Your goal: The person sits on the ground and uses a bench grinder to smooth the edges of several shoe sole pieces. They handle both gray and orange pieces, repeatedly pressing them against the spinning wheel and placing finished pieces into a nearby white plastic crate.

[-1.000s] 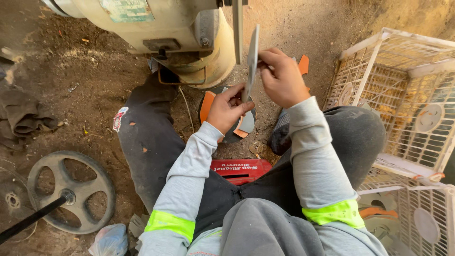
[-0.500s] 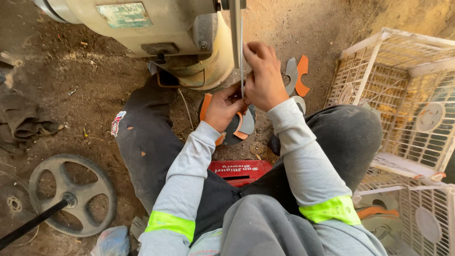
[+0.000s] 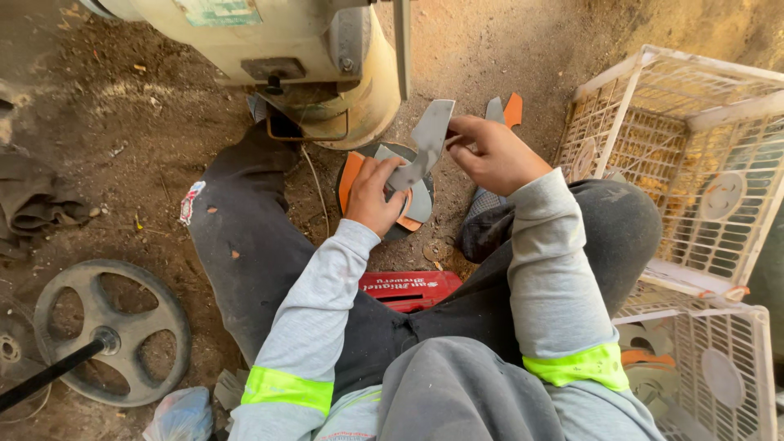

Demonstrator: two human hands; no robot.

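Both hands hold one flat grey metal blade [image 3: 425, 143], tilted, between my knees. My left hand [image 3: 374, 196] grips its lower end; my right hand [image 3: 494, 153] pinches its upper edge. Under the blade, on the dirt, lies a small pile of similar grey and orange blades [image 3: 408, 208]. A cream-coloured machine housing [image 3: 278, 49] stands just beyond, with a thin upright metal strip [image 3: 402, 49] at its right side.
White plastic crates [image 3: 694, 163] with blades and discs stand at the right. A red crate [image 3: 408, 287] is under me. A dark spoked wheel on a shaft [image 3: 110, 331] lies at lower left, dark cloth [image 3: 33, 204] at left. Dirt ground all around.
The blade was held upright against the machine's strip; now both hands have drawn it back and down, tilted flat above the pile.
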